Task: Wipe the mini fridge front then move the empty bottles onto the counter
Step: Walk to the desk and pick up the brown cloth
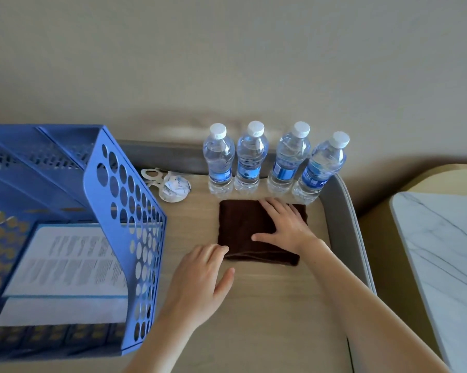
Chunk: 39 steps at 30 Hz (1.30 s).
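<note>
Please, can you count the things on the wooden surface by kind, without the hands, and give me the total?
Water bottles with white caps: 4
Folded brown cloth: 1
Blue perforated file rack: 1
White scissors: 1
Crumpled white wrapper: 1
Total: 8

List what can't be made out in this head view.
- Mini fridge front: out of frame.
- Printed sheet in the blue rack: text blurred.
- Bottle labels: too small to read.
- Left hand fingers: tips hidden at the brown cloth edge.
- Marble top: cut off right.
</note>
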{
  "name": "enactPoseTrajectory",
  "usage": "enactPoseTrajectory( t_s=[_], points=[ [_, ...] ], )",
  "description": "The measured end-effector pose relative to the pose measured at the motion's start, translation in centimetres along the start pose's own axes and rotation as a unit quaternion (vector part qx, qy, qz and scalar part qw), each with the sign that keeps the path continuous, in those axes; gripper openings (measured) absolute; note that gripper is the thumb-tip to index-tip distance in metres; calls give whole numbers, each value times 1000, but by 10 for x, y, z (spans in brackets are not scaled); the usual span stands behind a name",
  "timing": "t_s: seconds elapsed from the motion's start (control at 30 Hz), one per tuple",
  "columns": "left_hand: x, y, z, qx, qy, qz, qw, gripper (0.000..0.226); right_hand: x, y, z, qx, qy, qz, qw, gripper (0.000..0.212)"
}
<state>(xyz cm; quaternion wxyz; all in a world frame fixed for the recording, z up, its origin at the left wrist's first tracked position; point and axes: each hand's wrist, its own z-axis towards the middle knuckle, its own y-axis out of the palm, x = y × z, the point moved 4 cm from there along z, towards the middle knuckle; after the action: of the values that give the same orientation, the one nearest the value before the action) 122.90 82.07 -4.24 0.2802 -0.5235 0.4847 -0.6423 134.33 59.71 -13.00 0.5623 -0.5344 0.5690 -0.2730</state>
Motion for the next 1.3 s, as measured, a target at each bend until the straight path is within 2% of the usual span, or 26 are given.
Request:
enactPoseTrajectory(
  t_s=[0.2, 0.5, 0.9, 1.13, 1.23, 1.3],
  points=[
    [2, -1, -6, -11, -3, 3, 1000, 47, 0, 21, -14, 46, -17, -4, 999, 103],
    [-2, -3, -30, -36, -13, 8, 999, 52, -21, 48, -64, 114, 27, 10, 993, 94],
    [12, -8, -91, -49, -1, 12, 999, 52, -63, 96, -191, 93, 74, 11, 993, 92],
    [20, -12, -123, -59, 21, 14, 998, 52, -92, 108, -248, 125, 116, -16, 985, 89],
    [22, -15, -130, -50, 32, 15, 998, 50, -97, 96, -247, 92, 159, -30, 983, 85],
    [22, -16, -133, -43, 38, 17, 998, 47, -94, 84, -242, 63, 186, 8, 981, 80]
  ],
)
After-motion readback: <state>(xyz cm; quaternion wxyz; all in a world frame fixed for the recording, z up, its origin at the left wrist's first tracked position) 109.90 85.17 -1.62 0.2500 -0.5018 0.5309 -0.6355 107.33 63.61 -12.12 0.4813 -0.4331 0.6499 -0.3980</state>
